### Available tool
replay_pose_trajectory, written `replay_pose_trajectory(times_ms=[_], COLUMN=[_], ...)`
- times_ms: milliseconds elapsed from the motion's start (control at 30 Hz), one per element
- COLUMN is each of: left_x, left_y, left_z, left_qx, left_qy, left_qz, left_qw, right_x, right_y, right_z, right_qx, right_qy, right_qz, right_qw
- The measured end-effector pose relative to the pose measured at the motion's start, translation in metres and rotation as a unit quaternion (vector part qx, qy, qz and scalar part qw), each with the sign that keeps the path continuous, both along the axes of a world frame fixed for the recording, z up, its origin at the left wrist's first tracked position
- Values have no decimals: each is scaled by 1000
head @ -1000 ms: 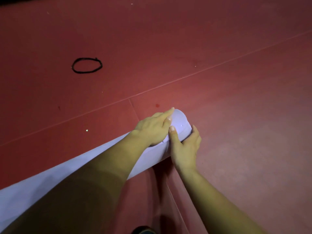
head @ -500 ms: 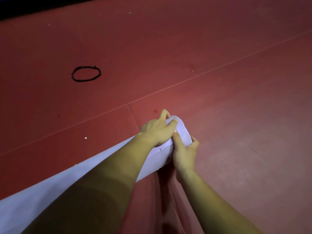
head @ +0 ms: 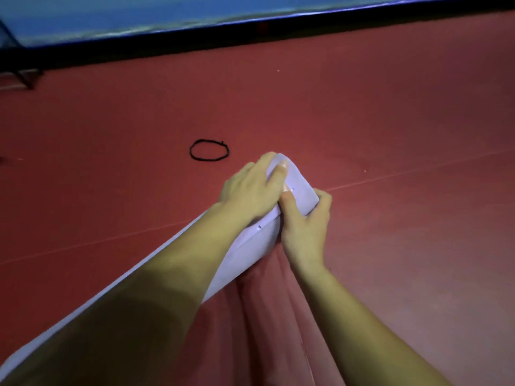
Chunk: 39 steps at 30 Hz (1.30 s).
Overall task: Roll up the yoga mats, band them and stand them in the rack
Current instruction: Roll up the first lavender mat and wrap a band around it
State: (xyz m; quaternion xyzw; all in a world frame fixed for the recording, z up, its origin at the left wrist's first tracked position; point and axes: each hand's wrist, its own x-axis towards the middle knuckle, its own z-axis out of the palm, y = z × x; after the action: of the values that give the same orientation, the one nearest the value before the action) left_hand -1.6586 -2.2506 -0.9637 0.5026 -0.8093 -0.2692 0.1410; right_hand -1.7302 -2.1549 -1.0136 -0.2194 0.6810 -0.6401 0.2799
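Where grips (head: pixel 252 190) (head: pixel 305 227) clasp, mat (head: pixel 250 243) lies rolled.

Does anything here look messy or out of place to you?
Nothing much. The left hand and right hand grip the lavender mat at its rolled end, which looks slightly flared rather than neatly cylindrical. The black band lies loose on the red floor, apart from the mat.

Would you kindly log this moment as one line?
left hand grips mat | right hand grips mat | band on floor, unused

Pale lilac yoga mat (head: pixel 250 243), black band (head: pixel 209 149), red floor (head: pixel 390 112), blue wall (head: pixel 139 12).
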Motion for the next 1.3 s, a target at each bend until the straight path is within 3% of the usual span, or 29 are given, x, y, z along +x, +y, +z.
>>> replay_pose_trajectory(times_ms=[167,367,600,767,867,967,1100,1233,1300], left_x=[76,139,176,208,226,249,289,309,309], left_y=[-22,-48,-122,-159,-159,-175,-199,-213,-220], left_z=[109,233,323,327,300,291,290,299,304], left_qx=[-22,-36,9,82,77,42,57,39,63], left_qy=[116,303,411,379,323,318,284,178,193], left_qz=[78,127,213,274,311,301,273,263,281], left_qw=[990,944,887,880,891,898,917,947,938], right_x=[53,97,127,160,181,202,228,248,257], right_y=[-37,-84,-165,-190,-183,-198,-246,-287,-295], right_z=[124,261,336,319,295,303,343,354,355], right_qx=[-31,-99,-115,-85,-77,-71,44,133,118], right_qy=[72,201,279,284,273,205,84,46,34], right_qz=[102,170,240,291,331,312,243,219,208], right_qw=[992,960,923,910,900,925,965,966,970])
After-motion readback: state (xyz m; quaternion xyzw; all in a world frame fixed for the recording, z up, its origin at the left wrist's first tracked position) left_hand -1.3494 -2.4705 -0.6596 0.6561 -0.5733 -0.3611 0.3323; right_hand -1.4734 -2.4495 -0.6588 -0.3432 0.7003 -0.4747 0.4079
